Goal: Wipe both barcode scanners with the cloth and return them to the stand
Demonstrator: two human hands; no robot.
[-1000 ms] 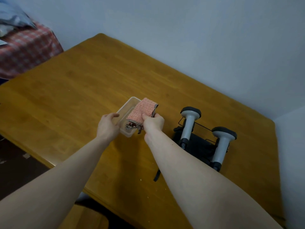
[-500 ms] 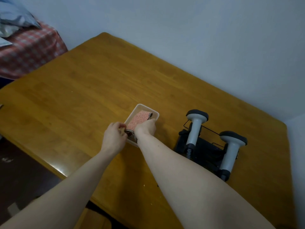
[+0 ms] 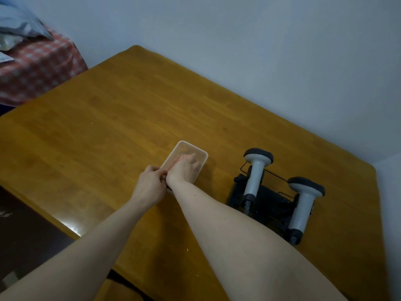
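The person's right hand (image 3: 184, 169) lies in the clear plastic tray (image 3: 200, 152) on the table (image 3: 108, 118), pressing the pink cloth (image 3: 178, 160) down into it; the fingers look laid over the cloth rather than closed around it, though the hand hides most of the fabric and I cannot tell for sure whether that grip is pinching it. The left hand (image 3: 149, 187) sits at the near end of the tray, its fingers curled at the rim, and seems to be steadying it. Both barcode scanners, the left scanner (image 3: 256, 170) and the right scanner (image 3: 303, 205), sit in the black stand (image 3: 267, 200) just to the right of the tray, handles toward the person, heads toward the wall. With the scanners racked and the cloth going into its tray, I would judge the job is at its close. To finish well, keep the left hand bracing the light tray so it does not skid, tuck the dark edge of the cloth showing between the hands inside the rim, then lift the right hand straight up clear of the scanners beside it.
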